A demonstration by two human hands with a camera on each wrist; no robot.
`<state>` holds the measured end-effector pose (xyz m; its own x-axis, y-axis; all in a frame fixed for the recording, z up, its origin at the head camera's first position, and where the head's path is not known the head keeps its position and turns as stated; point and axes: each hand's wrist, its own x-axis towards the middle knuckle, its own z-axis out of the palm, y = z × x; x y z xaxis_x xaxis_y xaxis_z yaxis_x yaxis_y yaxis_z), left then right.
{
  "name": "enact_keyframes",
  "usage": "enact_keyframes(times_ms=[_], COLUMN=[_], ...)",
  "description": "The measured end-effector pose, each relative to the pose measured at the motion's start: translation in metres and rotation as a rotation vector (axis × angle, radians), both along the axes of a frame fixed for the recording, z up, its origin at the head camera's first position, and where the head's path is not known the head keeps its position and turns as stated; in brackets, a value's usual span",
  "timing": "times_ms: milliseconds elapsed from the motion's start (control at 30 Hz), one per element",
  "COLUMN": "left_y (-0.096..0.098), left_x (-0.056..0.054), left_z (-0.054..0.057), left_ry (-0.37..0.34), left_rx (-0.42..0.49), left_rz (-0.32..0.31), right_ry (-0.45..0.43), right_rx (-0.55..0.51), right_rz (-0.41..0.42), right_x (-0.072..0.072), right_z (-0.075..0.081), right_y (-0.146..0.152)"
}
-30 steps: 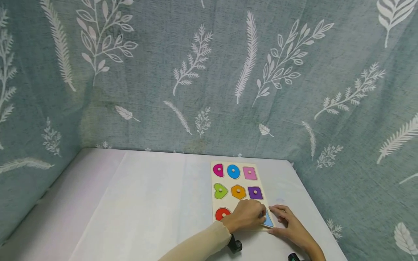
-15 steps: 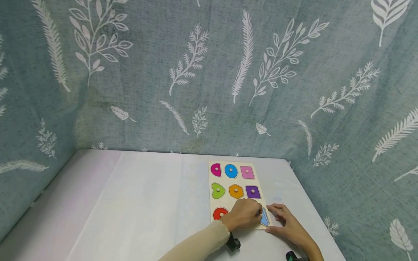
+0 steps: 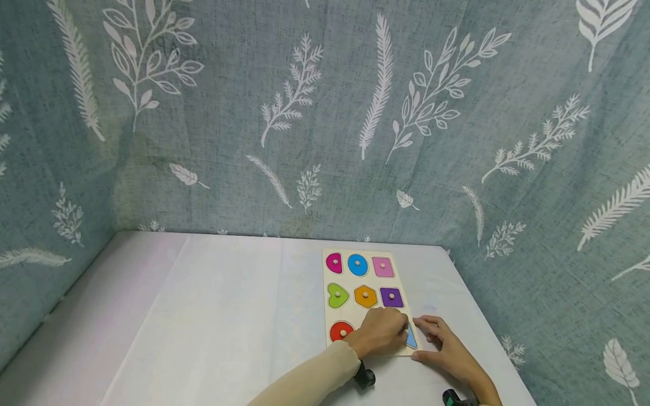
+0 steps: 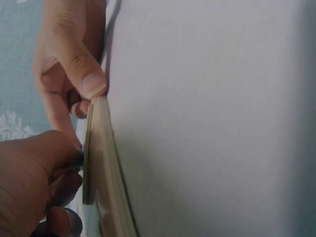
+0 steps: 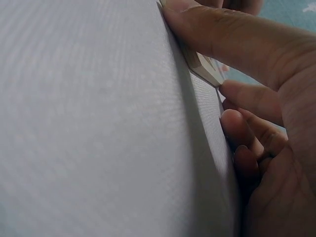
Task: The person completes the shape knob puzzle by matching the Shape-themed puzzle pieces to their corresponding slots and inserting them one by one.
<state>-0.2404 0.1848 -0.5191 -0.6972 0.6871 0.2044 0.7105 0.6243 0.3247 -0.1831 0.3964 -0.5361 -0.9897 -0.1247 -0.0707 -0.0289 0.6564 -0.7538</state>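
Note:
On the table lies a cream wooden peg puzzle board [image 3: 350, 313] with knobbed coloured shapes in rows. Over its near row, my left hand [image 3: 382, 331] pinches a light blue triangle piece [image 3: 412, 338] with curled fingers; the grip on the knob is hidden in the head view. In the left wrist view the piece's edge [image 4: 88, 163] stands a little proud of the board. My right hand [image 3: 451, 348] holds the board's near right corner, thumb at the near edge and a finger at the right edge. Part of the near row is hidden under my left hand.
Other pieces sit in the board: a red circle [image 3: 341, 331], green heart [image 3: 337, 295], orange hexagon [image 3: 365, 296], purple square [image 3: 391, 296] and several in the far row. A white-covered table [image 3: 213, 316] extends left. Patterned curtain [image 3: 228, 124] hangs behind and at both sides.
The head view has shifted slightly, moving everything a little left in it. My left hand covers slightly more of the blue triangle piece; my right hand keeps its place at the board's corner.

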Motion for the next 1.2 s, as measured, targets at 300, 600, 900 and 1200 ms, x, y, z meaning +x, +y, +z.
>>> enact_keyframes(times_ms=[300, 600, 900, 1200], left_y=[-0.010, -0.026, -0.078, -0.193], left_x=[-0.007, -0.006, -0.019, -0.013], left_z=[0.004, 0.008, 0.024, 0.029], left_ry=[-0.095, -0.131, -0.030, 0.030], left_rx=[0.019, 0.055, 0.064, 0.178], left_rz=[0.063, 0.076, 0.051, 0.139], right_ry=[-0.018, -0.027, -0.044, -0.081], right_rx=[0.026, 0.023, 0.104, 0.140], right_rz=[0.014, 0.046, -0.010, -0.108], right_x=[-0.010, -0.014, -0.018, -0.003], right_z=[0.002, 0.000, 0.008, 0.015], right_y=[-0.005, -0.006, 0.002, 0.017])
